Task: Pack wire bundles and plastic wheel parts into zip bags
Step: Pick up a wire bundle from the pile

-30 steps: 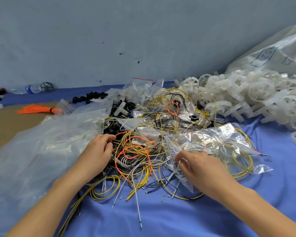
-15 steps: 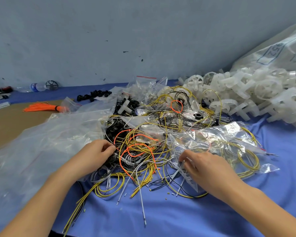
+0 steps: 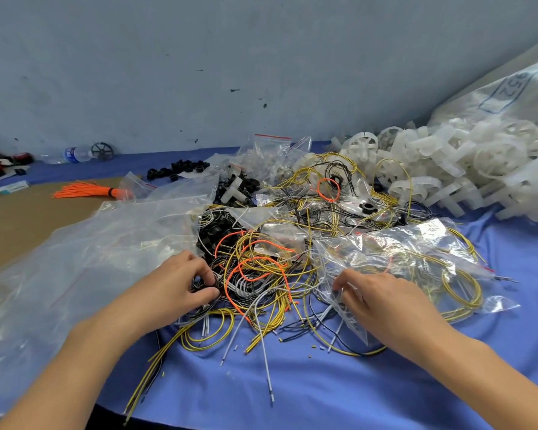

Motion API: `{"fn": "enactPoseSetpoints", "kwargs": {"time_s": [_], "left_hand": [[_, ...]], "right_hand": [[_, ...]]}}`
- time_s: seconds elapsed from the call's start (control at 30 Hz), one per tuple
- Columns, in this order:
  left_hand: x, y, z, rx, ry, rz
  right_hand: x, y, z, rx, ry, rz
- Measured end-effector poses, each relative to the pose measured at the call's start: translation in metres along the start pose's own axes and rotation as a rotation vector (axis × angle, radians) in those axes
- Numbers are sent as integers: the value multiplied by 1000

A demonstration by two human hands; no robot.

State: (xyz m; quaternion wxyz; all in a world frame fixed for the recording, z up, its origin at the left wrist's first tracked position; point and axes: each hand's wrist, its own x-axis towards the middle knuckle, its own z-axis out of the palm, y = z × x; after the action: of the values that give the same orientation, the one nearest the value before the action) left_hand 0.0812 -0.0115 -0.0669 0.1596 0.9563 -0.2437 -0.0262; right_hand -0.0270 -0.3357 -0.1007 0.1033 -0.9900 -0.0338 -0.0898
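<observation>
Wall (image 3: 199,57) fills the top half, 10 to 2 o'clock: flat grey-blue paint, matte, w/ small dark specks and scuffs near 12. Light is even and diffuse, no hard shadows. Work surface runs up to the wall's base; most of it is covered by a blue cloth (image 3: 323,395), lightly creased, from 3 o'clock round thru 6. At 9 o'clock a bare brown tabletop (image 3: 22,218) shows beside the cloth. Far back at 10 o'clock, against the wall, a clear water bottle (image 3: 72,154) lies on its side w/ a blue label. No windows or floor in view.
</observation>
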Motion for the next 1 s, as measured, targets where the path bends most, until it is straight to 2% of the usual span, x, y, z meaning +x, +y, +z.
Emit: {"fn": "enactPoseSetpoints", "kwargs": {"time_s": [0.13,0.2,0.53,0.67,0.7,0.77,0.87,0.93,1.0], "left_hand": [[-4,4,4,231,94,31],[-4,5,3,255,141,73],[-4,8,-40,-497,626,124],[-4,12,-55,-686,980,143],[-3,14,-56,-716,1015,146],[-2,23,-55,-753,938,177],[-2,43,-48,-702,583,253],[-5,60,-40,-675,305,317],[-5,77,-31,-608,112,370]], "right_hand": [[-1,-2,-1,-11,-5,17],[-1,-3,-2,-15,-7,17],[-2,-4,-4,-32,18,12],[-4,-8,-5,22,117,-28],[-3,-11,-7,50,175,-40],[-1,-18,-14,130,358,-63],[7,-26,-27,381,533,-59],[10,-35,-34,642,482,-55],[11,-46,-39,885,325,-84]]}}
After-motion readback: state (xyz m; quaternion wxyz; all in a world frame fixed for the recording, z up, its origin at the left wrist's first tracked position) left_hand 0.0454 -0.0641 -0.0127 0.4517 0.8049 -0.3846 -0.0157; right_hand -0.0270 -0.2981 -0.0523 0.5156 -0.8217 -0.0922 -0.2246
